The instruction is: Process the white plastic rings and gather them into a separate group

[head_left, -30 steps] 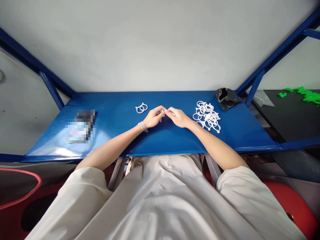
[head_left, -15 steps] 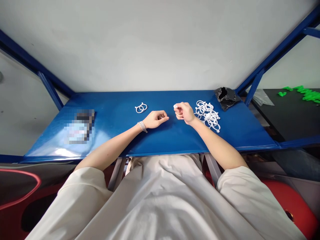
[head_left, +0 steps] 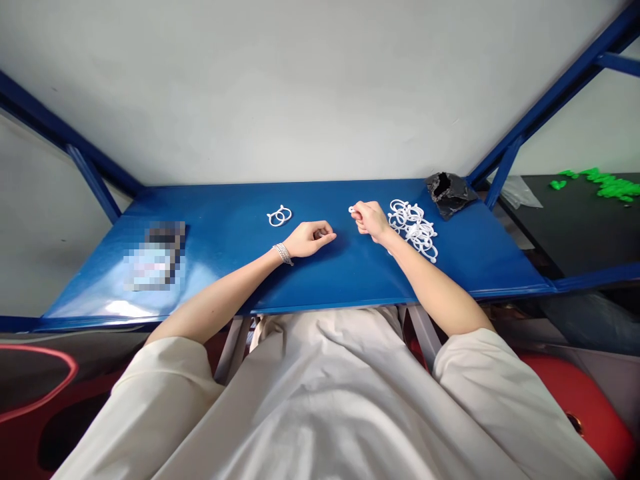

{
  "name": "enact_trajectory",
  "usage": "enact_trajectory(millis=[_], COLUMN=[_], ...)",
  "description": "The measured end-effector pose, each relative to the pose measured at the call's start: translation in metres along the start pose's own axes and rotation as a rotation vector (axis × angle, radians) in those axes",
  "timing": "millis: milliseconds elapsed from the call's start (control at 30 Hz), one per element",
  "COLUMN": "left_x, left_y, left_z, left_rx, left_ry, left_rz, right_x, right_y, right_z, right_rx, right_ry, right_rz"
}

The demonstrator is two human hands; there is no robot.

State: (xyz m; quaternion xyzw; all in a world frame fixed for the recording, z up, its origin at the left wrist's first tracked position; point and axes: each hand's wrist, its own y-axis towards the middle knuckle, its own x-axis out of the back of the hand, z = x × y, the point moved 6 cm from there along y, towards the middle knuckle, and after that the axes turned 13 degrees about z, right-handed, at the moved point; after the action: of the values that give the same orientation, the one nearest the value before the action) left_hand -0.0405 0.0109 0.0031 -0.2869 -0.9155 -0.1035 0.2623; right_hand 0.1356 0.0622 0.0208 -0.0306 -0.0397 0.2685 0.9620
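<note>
My left hand (head_left: 311, 239) rests on the blue table (head_left: 240, 267) near its middle, fingers curled in loosely; whether anything is inside them I cannot make out. My right hand (head_left: 369, 220) is lifted a little to its right, pinched on a small white plastic piece (head_left: 351, 210). Just right of that hand lies a heap of white plastic rings (head_left: 416, 228). A linked pair of white rings (head_left: 279, 216) lies apart, left of my left hand toward the back. A bracelet sits on my left wrist.
A crumpled black bag (head_left: 446, 190) lies at the table's back right corner. A blurred dark object (head_left: 153, 257) lies on the left side. Blue frame bars slant up at both ends. Green parts (head_left: 603, 183) lie on a dark bench to the right.
My hands were together at the table's middle and have parted. The right hand moved right and back toward the ring heap with the white piece; the left hand stayed and curled.
</note>
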Motion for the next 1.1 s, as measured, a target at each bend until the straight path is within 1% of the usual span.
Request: enact_trajectory(millis=[67,133,333,400,500,633,867,1033,1100], left_x=[0.001,0.002,0.001,0.000,-0.002,-0.005,-0.004,-0.005,-0.004], left_y=[0.001,0.001,0.001,0.001,0.000,-0.001,-0.003,-0.001,0.000], left_z=[0.003,0.005,-0.004,-0.006,-0.007,-0.007,-0.010,-0.002,0.003], left_rx=[-0.006,-0.020,-0.073,-0.074,-0.063,-0.053,-0.063,-0.062,-0.050], left_ry=[-0.058,-0.111,-0.314,-0.334,-0.341,-0.369,-0.432,-0.464,-0.502], left_rz=[-0.025,-0.047,-0.014,-0.016,-0.013,-0.009,-0.004,-0.001,-0.027], right_x=[-0.006,-0.014,-0.040,-0.044,-0.044,-0.044,-0.049,-0.048,-0.044], right_y=[0.001,0.001,-0.008,-0.011,-0.013,-0.013,-0.017,-0.016,-0.014], right_z=[-0.003,-0.004,0.006,0.008,0.008,0.003,0.005,0.008,0.009], right_rx=[0.002,0.031,0.193,0.211,0.194,0.161,0.182,0.186,0.215], right_ry=[-0.003,-0.051,-0.403,-0.435,-0.409,-0.408,-0.509,-0.498,-0.498], right_rz=[0.050,0.098,0.213,0.256,0.299,0.283,0.220,0.219,0.180])
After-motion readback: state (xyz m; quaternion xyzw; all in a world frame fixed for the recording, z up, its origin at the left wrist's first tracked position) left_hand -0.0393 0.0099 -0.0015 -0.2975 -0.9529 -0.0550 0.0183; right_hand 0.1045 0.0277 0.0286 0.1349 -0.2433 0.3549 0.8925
